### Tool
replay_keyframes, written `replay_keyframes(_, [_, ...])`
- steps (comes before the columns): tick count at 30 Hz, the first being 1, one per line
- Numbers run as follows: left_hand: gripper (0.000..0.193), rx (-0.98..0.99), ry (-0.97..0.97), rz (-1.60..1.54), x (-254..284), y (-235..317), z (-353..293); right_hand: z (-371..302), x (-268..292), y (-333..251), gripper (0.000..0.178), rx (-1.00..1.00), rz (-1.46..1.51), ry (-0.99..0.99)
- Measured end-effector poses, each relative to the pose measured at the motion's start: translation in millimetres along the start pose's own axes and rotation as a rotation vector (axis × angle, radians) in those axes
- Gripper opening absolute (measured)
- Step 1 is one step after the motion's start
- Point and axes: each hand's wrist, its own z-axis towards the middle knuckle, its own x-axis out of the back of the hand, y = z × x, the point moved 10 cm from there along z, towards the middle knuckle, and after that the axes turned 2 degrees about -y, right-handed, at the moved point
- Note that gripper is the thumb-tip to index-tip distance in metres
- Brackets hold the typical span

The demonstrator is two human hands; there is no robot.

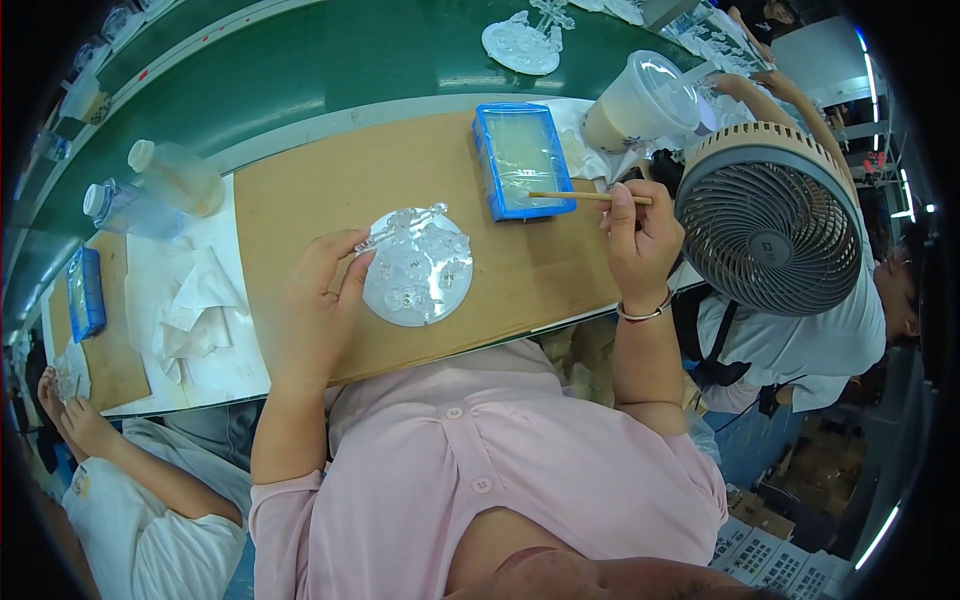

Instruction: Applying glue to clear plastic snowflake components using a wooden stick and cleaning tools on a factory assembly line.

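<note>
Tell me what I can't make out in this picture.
In the head view:
Clear plastic piece: edge hidden by the left grip.
Thin stick: section hidden by the right grip.
Blue-edged tray: viewing angle hides whether the stick touches it.
Far-left clear piece: too small.

The tray (535, 213) is bright blue, the stick (575, 196) tan, the disc (445, 288) white, the cardboard (300, 215) brown, the far counter (360, 50) dark green, the right-hand fan (770, 235) grey with swirling ribs.
</note>
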Motion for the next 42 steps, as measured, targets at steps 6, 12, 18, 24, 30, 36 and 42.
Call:
replay_keyframes(6, [0.018, -0.039, 0.0, -0.002, -4, -2, -1, -1, 0, -3, 0.011, 0.034, -0.045, -0.011])
replay_keyframes(12, [0.015, -0.019, 0.037, -0.019, -1, -1, 0, -13, 18, 1, 0.011, 0.029, 0.06, 0.078])
replay_keyframes(18, [0.014, -0.033, 0.035, -0.026, -1, 2, 2, -27, 20, 2, 0.011, 0.047, 0.021, 0.086])
replay_keyframes(24, [0.014, -0.041, 0.051, -0.045, -1, -2, 0, -57, 40, -41, 0.013, 0.201, 0.222, 0.096])
replay_keyframes(30, [0.014, -0.045, 0.05, -0.021, -2, -2, 0, -77, 0, -77, 0.007, 0.3, 0.262, -0.249])
replay_keyframes(36, [0.014, -0.046, 0.053, -0.003, -2, 0, 1, -83, -37, -78, 0.004, 0.338, 0.311, -0.299])
replay_keyframes(42, [0.014, -0.051, 0.055, 0.008, -3, 0, -1, -85, -55, -81, 0.011, 0.398, 0.2, -0.318])
